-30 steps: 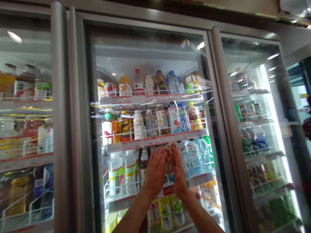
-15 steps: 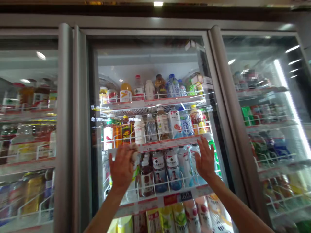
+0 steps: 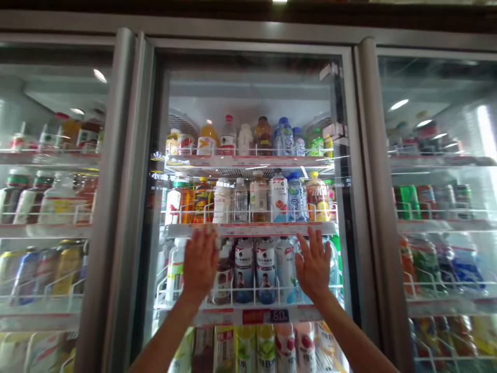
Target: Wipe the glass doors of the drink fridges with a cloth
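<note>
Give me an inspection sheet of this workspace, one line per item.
Surface: middle glass door, upright, with light reflections on it.
Job's things: that door; a pale scrap at the left fingertips, perhaps cloth, mostly hidden.
Clutter: bottles behind the glass, on shelves with white wire fronts.
Hands: left hand and right hand raised apart, fingers extended, palms toward the glass; firm contact can't be confirmed.
Cables: nothing seen.
Surroundings: left glass door and right glass door, more drinks behind both; a dark price sign below the hands.
</note>
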Demonstrator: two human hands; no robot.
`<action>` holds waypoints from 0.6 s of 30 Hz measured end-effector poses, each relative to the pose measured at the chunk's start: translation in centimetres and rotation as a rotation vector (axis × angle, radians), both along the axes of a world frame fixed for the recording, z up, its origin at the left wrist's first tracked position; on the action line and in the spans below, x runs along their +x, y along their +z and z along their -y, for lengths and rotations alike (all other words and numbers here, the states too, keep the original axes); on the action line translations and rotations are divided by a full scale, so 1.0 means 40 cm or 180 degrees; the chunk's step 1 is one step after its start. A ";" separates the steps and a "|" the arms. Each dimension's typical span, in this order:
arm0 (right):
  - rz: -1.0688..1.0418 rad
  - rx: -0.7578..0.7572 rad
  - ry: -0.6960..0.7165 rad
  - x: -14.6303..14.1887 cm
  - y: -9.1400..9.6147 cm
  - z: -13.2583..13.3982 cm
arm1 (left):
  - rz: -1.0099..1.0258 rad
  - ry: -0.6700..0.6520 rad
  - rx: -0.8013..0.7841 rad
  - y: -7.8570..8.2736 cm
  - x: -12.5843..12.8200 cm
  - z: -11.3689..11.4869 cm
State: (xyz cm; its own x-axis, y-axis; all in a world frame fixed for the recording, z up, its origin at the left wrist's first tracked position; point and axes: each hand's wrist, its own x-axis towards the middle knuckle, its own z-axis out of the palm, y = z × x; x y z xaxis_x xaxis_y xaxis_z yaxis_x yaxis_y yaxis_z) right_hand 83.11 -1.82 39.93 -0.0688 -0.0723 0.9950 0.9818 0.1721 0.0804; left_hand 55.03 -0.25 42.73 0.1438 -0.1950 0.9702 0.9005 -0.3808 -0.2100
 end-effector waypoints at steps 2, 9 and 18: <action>-0.0038 0.0024 0.0031 -0.005 0.001 0.001 | 0.0789 0.0008 0.0120 0.011 -0.040 -0.005; 0.0004 0.0044 -0.0071 -0.002 -0.002 0.001 | -0.1049 -0.0201 0.0133 -0.089 0.186 0.018; -0.0058 0.0056 -0.0170 -0.005 -0.003 -0.006 | 0.0600 -0.0063 0.0193 -0.004 -0.019 0.004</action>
State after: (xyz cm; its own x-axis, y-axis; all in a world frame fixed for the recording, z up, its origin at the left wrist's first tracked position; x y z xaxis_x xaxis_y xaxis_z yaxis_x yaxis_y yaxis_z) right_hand 82.90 -1.58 39.81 -0.0547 -0.0864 0.9948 0.9909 0.1182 0.0648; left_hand 54.26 -0.42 42.56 -0.0438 -0.2549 0.9660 0.9185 -0.3907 -0.0614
